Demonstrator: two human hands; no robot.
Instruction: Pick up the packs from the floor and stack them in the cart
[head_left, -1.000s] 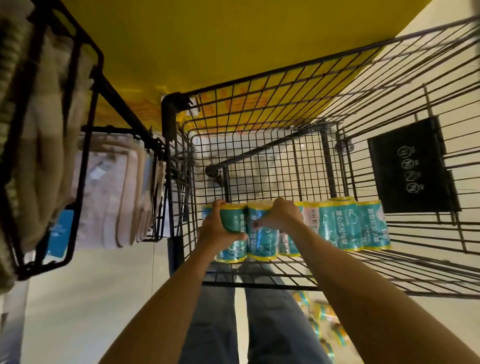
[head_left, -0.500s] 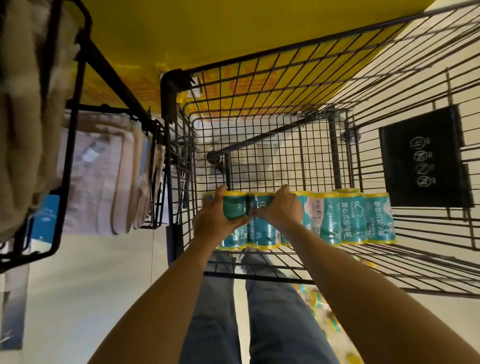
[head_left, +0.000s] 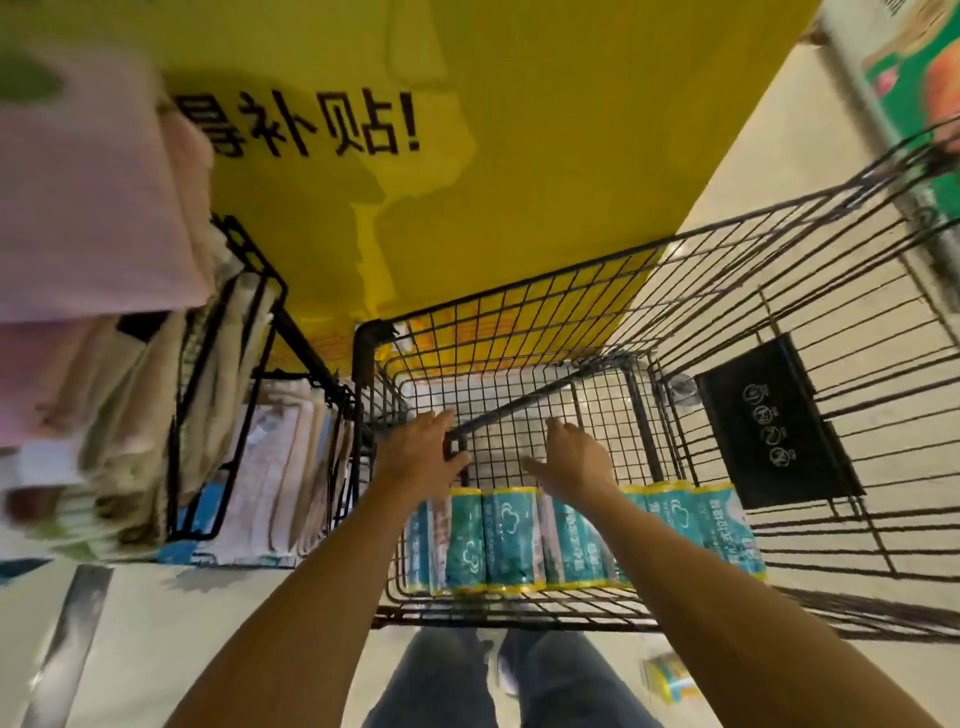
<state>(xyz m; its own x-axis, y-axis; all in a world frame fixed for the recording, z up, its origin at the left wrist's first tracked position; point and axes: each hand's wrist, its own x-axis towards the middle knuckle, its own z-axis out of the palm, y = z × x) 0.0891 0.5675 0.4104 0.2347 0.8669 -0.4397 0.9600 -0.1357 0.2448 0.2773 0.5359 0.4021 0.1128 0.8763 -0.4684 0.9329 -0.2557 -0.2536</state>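
Both hands have let go of the packs (head_left: 566, 540), left hand (head_left: 423, 457) and right hand (head_left: 574, 460) now hovering spread-fingered inside the cart (head_left: 519, 616).

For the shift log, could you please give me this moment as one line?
left hand open | right hand open | packs rowed in cart | one pack on floor

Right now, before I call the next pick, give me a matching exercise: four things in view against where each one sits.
Things
1. row of teal packs
2. loose pack
3. black placard
4. yellow sign

Places
A. on the floor, outside the cart
B. beyond the cart's far wall
C. inside the cart, along its near wall
D. on the cart's right-hand wall

Pairs: 1-C, 2-A, 3-D, 4-B
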